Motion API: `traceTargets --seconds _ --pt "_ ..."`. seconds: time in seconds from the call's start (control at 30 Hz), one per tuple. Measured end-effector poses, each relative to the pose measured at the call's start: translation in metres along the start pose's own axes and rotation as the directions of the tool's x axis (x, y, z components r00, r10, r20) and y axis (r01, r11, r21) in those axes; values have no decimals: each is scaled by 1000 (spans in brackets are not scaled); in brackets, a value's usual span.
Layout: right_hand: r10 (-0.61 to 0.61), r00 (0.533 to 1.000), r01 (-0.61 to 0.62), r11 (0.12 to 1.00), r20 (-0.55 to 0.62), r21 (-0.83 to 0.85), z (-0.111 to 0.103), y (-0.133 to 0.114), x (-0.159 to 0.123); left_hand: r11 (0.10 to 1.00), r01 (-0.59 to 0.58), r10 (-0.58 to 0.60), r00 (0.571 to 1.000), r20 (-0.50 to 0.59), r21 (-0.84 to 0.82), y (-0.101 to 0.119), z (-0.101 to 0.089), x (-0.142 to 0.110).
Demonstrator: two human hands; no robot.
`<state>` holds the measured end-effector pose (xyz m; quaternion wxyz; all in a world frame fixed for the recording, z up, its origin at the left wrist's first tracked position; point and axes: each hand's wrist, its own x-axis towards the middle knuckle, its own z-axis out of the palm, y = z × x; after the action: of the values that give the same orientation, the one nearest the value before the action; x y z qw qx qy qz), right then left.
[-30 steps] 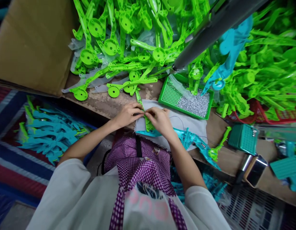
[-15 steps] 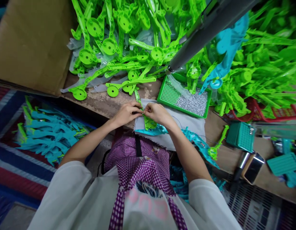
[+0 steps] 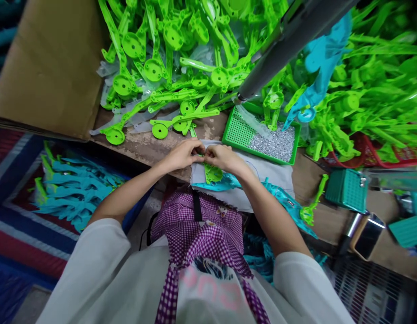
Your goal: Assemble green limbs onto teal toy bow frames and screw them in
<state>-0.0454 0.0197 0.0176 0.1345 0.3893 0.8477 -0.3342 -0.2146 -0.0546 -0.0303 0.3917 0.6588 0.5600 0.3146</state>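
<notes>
Left hand [image 3: 184, 155] grasping green part [image 3: 213, 174] — right hand [image 3: 225, 159] at it, hold unclear — blue piece [image 3: 230, 182] near.

A brown cardboard box [image 3: 49, 67] stands far left, above red, navy and white striped fabric [image 3: 12, 249]. A dark grey tubular pole [image 3: 279, 51] slants in from the far right. On the right, a teal perforated plastic basket [image 3: 346, 189] sits beyond a black-screened, tan-edged phone [image 3: 368, 237].
</notes>
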Motion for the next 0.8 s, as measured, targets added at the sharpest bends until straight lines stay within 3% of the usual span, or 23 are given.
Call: traceTargets --seconds 0.1,0.2,0.33,0.53,0.8 --pt "1 1000 -1 1000 -27 12 3 5 -4 999 -2 1 1000 20 33 0 -2 4" --pt "-6 988 4 1000 -154 -13 12 7 -19 996 -26 23 999 36 89 0 -3 6" --pt "-131 938 62 974 -322 -217 33 1 -54 988 -24 15 998 61 151 1 -4 7" --pt "-284 890 104 888 -356 -449 60 10 -99 980 -46 30 996 84 192 4 -4 4" --pt "-268 902 119 908 -338 -401 65 20 -99 955 -185 166 981 101 234 10 -2 -3"
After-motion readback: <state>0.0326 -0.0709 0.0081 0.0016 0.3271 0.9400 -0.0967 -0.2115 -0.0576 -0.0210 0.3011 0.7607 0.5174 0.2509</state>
